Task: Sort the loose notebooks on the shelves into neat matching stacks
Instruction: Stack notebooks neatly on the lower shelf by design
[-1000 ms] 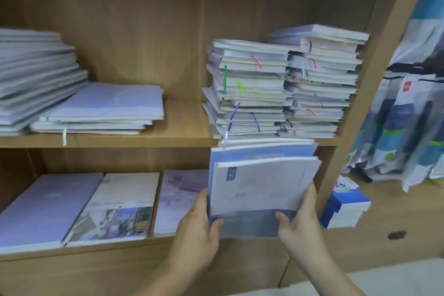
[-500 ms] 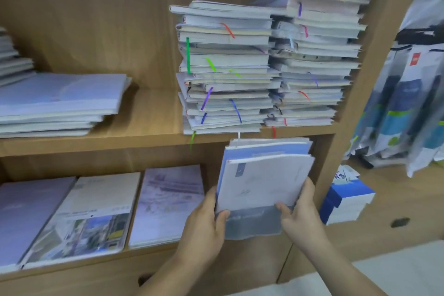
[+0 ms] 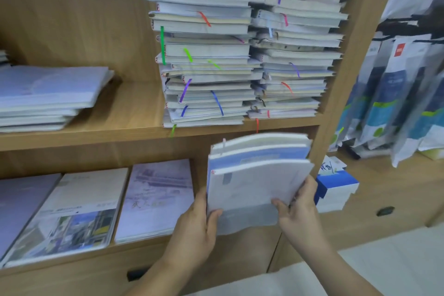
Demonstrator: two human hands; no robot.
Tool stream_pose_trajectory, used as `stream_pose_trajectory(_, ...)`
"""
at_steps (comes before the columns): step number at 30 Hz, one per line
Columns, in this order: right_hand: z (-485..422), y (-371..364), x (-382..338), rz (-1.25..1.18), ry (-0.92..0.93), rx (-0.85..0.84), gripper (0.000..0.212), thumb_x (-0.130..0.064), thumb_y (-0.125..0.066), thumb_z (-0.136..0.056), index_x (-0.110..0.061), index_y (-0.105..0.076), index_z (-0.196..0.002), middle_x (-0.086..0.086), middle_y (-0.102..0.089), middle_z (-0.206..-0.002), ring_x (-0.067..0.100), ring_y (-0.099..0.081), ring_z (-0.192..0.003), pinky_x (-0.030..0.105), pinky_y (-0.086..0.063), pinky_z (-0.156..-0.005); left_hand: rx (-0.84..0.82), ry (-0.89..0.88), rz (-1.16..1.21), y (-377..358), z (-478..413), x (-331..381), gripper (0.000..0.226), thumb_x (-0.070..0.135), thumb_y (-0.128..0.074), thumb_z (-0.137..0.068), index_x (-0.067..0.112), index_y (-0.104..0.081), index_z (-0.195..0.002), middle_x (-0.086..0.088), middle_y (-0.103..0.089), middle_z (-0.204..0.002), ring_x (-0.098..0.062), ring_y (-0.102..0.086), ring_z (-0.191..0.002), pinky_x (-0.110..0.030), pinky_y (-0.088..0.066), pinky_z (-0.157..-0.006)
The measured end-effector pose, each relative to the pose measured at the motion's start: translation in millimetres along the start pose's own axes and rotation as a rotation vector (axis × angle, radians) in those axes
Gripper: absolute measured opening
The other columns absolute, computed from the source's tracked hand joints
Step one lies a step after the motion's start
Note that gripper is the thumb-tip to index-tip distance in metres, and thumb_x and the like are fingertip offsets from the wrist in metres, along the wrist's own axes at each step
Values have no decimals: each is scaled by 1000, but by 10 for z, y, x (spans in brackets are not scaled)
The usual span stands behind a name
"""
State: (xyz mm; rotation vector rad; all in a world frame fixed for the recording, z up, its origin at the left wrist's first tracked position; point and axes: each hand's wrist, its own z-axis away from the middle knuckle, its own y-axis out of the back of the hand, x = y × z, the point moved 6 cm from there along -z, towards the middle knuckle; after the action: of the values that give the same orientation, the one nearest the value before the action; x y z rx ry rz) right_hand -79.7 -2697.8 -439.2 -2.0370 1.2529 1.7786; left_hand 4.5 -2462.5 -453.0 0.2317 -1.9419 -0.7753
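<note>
A person's two hands hold a small bundle of pale blue and white soft-cover notebooks [image 3: 258, 175] upright in front of a light wooden shelving unit [image 3: 134, 132], just below the edge of its upper shelf. The left hand [image 3: 199, 223] is clamped on the bundle's lower left corner, thumb across the front cover; the right hand [image 3: 298, 211] is closed on the lower right edge, fingers wrapped behind. Over the past second the bundle has risen a little and the view has swung closer to the two tall, uneven stacks of white notebooks with coloured ribbon markers [image 3: 209, 60], which sit directly above the bundle and now fill the middle of the frame. The taller right-hand stack [image 3: 298, 43] leans against the shelf's upright. That shift suggests the bundle is bound for one of these ribboned stacks, since a white ribbon shows at its top edge, though which stack matches cannot be told. To the left on the same shelf lies a low pile of lavender-covered notebooks [image 3: 50, 94], well apart. On the lower shelf, large flat purple and photo-printed notebooks [image 3: 153, 199] lie side by side. The sorting looks only partly done, with both tall stacks still ragged.
</note>
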Motion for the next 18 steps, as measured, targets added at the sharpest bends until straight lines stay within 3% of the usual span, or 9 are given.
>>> stream_pose_trajectory(8, -96, -32, -94, -108, 14, 31, 81, -6, -73, -88, -49, -21, -134, -10, -53, -132, 12, -54, -126, 46, -52, -103, 84, -41, 25, 164, -81, 119, 54, 35, -52, -103, 54, -21, -143, 22, -61, -121, -7, -62, -105, -35, -55, -81)
stream_pose_trajectory(11, -87, -101, -104, -76, 18, 21, 80, -7, -73, -88, -46, -20, -134, -9, -53, -131, 12, -55, -124, 43, -53, -102, 72, -8, 33, 103, -130, 48, 52, 32, -52, -104, 40, -28, -149, 22, -57, -121, -7, -61, -107, -23, -49, -77)
stream_pose_trajectory(15, -60, -215, -81, -14, 19, -19, 77, -9, -70, -91, -33, -17, -142, -6, -50, -130, 13, -53, -118, 30, -49, -96, 66, 64, 76, 35, -164, -38, 46, 30, -50, -105, 36, -33, -148, 21, -54, -123, 14, -51, -97, -1, -38, -76)
stream_pose_trajectory(18, -35, -278, -11, 18, 4, -37, 74, -6, -69, -91, -24, -21, -143, -8, -50, -125, 14, -53, -116, 29, -45, -94, 30, 84, 60, -21, -137, -63, 46, 34, -46, -106, 37, -30, -149, 21, -54, -126, 4, -54, -105, -2, -38, -79)
